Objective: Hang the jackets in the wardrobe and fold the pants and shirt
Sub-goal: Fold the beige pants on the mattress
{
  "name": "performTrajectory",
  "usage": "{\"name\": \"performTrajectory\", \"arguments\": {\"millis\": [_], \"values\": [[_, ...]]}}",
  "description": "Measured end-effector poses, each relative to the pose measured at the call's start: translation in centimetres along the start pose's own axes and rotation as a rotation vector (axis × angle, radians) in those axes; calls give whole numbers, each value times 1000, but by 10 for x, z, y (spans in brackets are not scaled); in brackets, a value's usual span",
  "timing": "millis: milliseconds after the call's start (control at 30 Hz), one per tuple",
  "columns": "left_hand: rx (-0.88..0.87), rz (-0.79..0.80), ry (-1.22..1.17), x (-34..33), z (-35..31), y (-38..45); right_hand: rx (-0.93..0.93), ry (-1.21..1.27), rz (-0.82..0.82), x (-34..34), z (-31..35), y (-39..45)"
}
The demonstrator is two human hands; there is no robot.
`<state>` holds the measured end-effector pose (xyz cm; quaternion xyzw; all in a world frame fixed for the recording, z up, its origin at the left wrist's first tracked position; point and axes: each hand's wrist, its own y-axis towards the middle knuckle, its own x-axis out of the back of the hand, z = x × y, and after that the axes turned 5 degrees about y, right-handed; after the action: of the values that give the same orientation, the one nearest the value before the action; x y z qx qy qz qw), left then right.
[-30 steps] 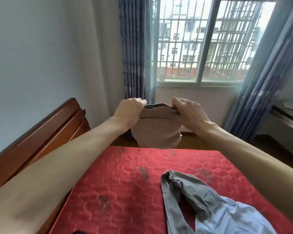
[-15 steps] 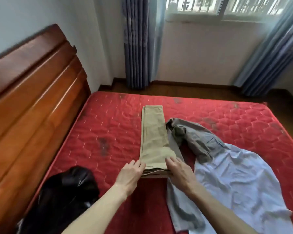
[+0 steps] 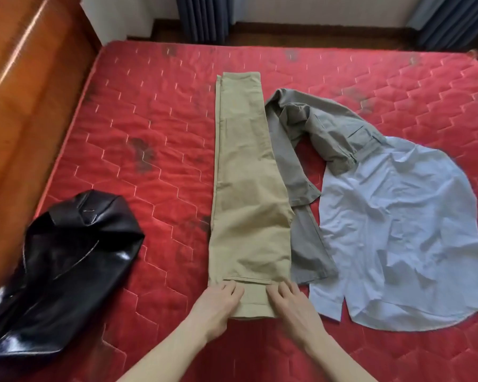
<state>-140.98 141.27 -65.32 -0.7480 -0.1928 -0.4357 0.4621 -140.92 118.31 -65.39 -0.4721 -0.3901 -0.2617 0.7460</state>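
Khaki pants (image 3: 246, 188) lie folded lengthwise on the red mattress (image 3: 149, 119), legs pointing away from me. My left hand (image 3: 218, 304) holds the left edge of the near waistband, fingers curled over the cloth. My right hand (image 3: 290, 304) holds the right edge the same way; both thumbs are hidden. A black leather jacket (image 3: 66, 271) lies crumpled to the left. A grey jacket (image 3: 315, 139) lies just right of the pants, partly under them, and partly over a light blue shirt (image 3: 398, 244) spread out and wrinkled.
A wooden headboard (image 3: 25, 106) runs along the left side of the bed. Blue curtains (image 3: 204, 15) and a strip of wooden floor lie beyond the far edge of the mattress. Bare mattress shows between the black jacket and the pants.
The pants were held up in the air in front of the window; they have been lowered and laid flat on the mattress. My view has tilted down and my hands stay at the waistband.
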Motion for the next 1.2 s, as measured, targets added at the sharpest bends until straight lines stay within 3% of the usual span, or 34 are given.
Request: {"name": "performTrajectory", "arguments": {"millis": [200, 367, 433, 567, 633, 767, 900, 1100, 1200], "values": [[-45, 66, 16, -80, -17, 1, -37, 23, 48, -69, -7, -11], [-186, 90, -5, -101, -2, 2, 60, 74, 236, -102, -31, -12], [-136, -50, -4, -101, 5, 10, 65, 156, 72, -108, -35, -4], [73, -401, -109, -90, 13, 53, -47, 307, -581, -101, -43, 48], [149, -467, -114, -82, 15, 81, -84, 236, -661, -92, -44, 84], [234, -400, -100, -88, 16, 127, -52, 152, -523, -88, -49, 138], [243, -352, -75, -139, 20, 122, 0, 90, -384, -117, -69, 141], [102, -424, -67, -186, 23, 73, 63, 131, -435, -159, -86, 94], [-42, -386, 12, -190, 36, 55, 161, 134, -341, -164, -103, 70]]}}
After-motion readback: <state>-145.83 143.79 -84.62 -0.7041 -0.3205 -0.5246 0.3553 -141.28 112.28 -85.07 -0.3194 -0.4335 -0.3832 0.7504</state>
